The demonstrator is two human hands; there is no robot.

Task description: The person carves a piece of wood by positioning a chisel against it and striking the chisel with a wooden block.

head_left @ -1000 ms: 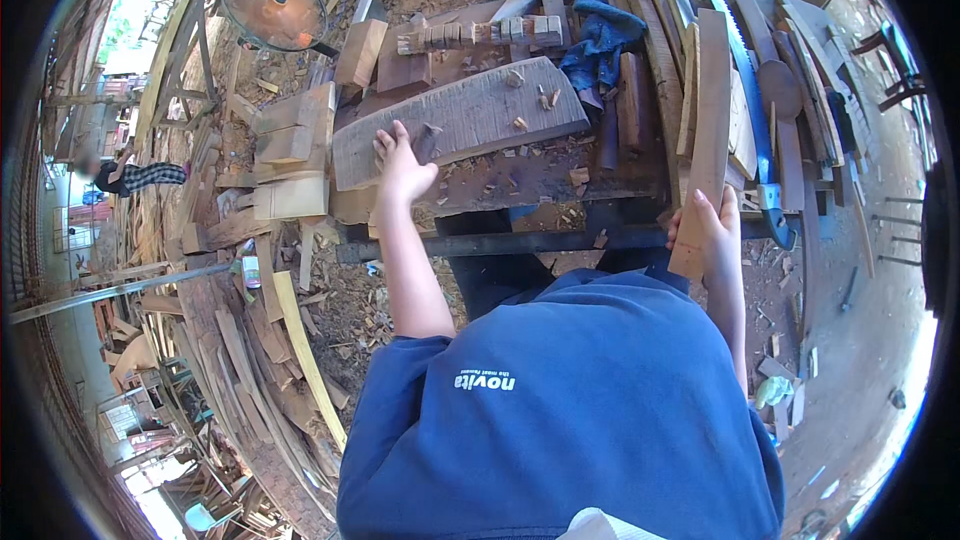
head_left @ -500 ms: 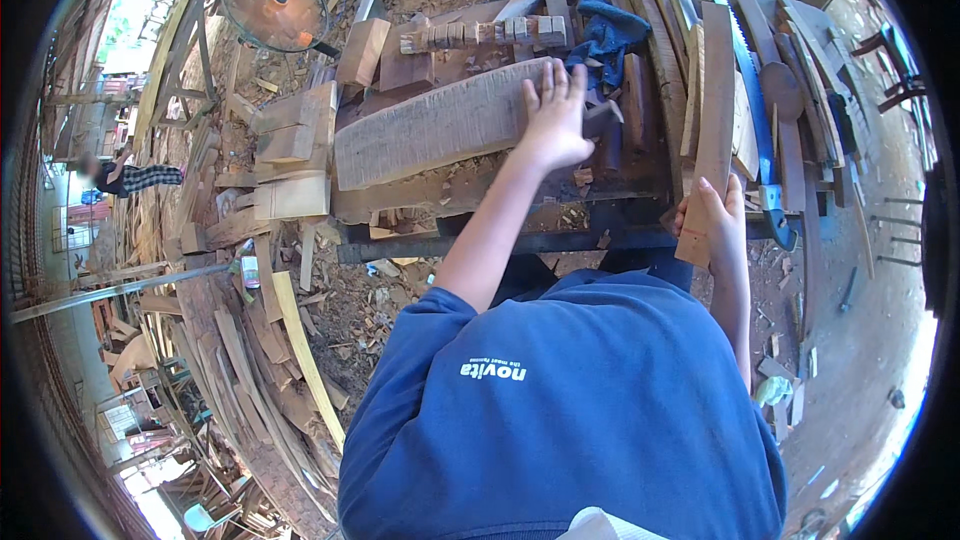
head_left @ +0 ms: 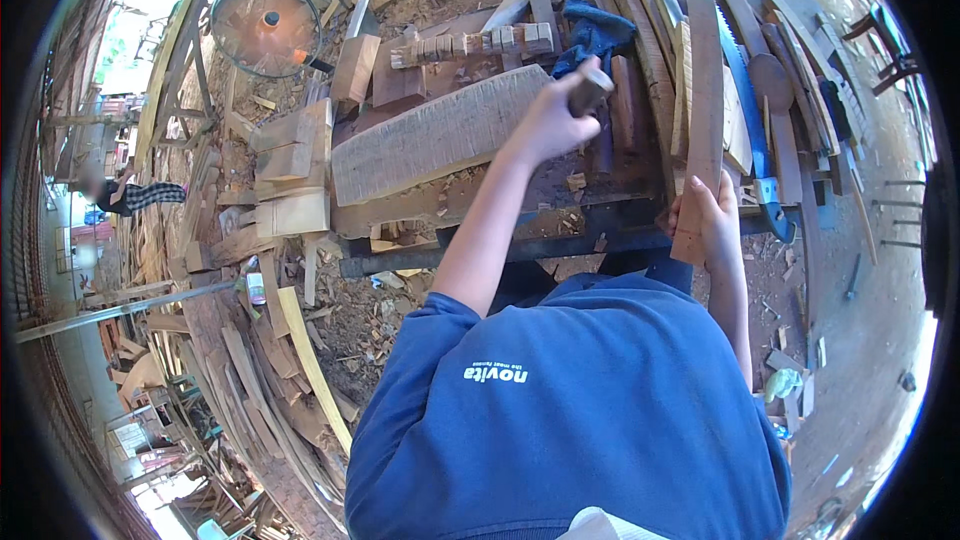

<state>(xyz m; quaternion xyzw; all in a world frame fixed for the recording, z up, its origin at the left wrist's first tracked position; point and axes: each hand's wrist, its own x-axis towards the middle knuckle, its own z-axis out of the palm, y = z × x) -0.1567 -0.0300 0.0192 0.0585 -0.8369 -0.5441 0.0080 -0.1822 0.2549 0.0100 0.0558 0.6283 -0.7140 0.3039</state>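
My left hand [head_left: 548, 124] is closed around a short brown-grey tool [head_left: 591, 90] with a blunt end, raised over the right end of a large pale wood block [head_left: 430, 138]. Motion blur and my fingers hide the rest of that tool. On the right, my right hand [head_left: 717, 225] grips the near end of a long, flat brown board [head_left: 704, 120], which points away from me. Just beyond my left hand lies a crumpled blue cloth [head_left: 597, 35].
A blue-edged handsaw [head_left: 752, 120] lies right of the board, among several long planks [head_left: 655, 60]. A notched wood strip [head_left: 470, 46] rests behind the block. Smaller blocks [head_left: 290, 155] stand at the left, near a round caged fan [head_left: 266, 25]. Shavings litter the ground.
My left hand was spread over the right end of the pale block; it has closed on the short tool beside it and lifted it. The right hand keeps its hold on the board.
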